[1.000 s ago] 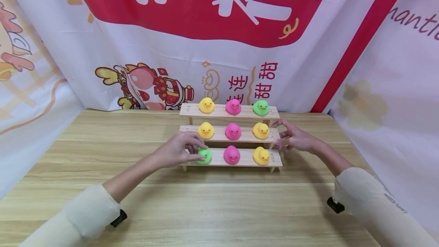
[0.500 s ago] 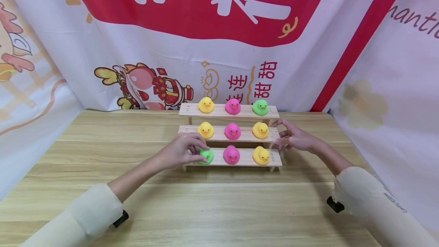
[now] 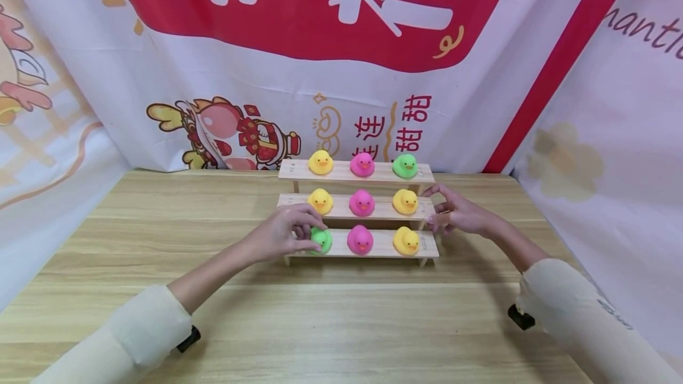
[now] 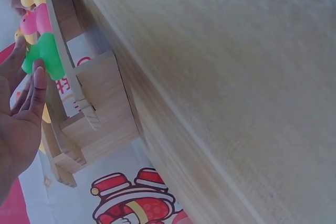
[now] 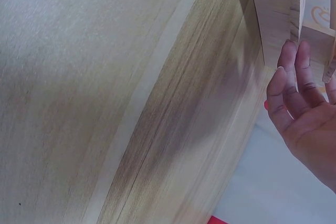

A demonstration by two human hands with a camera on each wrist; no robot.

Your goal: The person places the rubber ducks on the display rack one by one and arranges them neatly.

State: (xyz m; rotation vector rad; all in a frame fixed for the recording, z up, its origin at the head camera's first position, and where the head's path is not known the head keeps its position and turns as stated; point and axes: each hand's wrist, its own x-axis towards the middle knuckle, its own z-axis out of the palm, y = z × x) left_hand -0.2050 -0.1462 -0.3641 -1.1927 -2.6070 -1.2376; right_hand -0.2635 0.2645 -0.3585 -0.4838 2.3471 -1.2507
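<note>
My left hand pinches a green rubber duck between thumb and fingers at the left of the lowest shelf of a three-step wooden stand. In the left wrist view, thumb and a fingertip lie on either side of the green duck, which sits at the shelf. My right hand is at the right end of the middle shelf, its fingers loosely bent against the stand. The right wrist view shows the fingertips of the right hand at the wooden side panel; its thumb is partly hidden.
Beside the green duck stand a pink duck and a yellow duck. Several more yellow, pink and green ducks line the upper two shelves. The stand is on a wood-grain table, before a printed cloth backdrop.
The left hand and the green duck have shifted slightly to the right along the lowest shelf, then held still. The right hand stays in place at the stand.
</note>
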